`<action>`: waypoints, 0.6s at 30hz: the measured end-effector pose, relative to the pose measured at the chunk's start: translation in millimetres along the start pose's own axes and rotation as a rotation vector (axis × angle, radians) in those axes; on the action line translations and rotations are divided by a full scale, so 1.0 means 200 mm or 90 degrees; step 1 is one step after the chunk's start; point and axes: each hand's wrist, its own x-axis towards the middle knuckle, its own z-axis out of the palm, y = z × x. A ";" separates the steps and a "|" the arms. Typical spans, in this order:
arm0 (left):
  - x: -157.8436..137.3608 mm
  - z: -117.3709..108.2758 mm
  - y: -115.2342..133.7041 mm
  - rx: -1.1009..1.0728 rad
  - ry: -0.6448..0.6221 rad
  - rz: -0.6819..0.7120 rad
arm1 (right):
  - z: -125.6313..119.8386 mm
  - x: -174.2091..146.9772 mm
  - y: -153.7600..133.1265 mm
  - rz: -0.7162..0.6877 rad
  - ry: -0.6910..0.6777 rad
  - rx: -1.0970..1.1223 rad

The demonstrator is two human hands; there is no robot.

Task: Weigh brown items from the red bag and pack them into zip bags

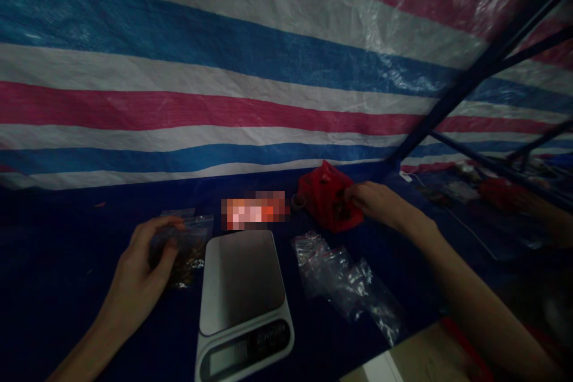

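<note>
Head-worn view — forward, downward — hands [143,250] near, striped sheet [215,65] beyond.

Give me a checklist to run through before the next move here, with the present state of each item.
1. Both hands off the scale: ok, one on either side, neither touching it.
2. Reading on the display: cannot tell, too dim to read.
3. Left hand at the clear bags with brown contents: ok, though how firm its hold is cannot be told.
4. Red bag open: ok, dark contents show at its mouth.
5. Right hand holding some of those contents: cannot tell, its fingertips are blurred at the bag's edge.
6. Loose plastic bags at hand: ok, they lie right of the scale.
</note>
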 end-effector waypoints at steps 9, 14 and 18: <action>0.02 0.01 -0.02 -0.001 -0.003 -0.026 | -0.01 -0.01 -0.10 -0.162 -0.015 0.001; 0.01 0.00 -0.02 0.002 -0.003 -0.011 | 0.01 0.01 -0.10 -0.096 -0.068 -0.120; 0.01 0.00 0.00 0.000 -0.002 -0.011 | 0.04 0.00 -0.07 -0.004 -0.081 -0.193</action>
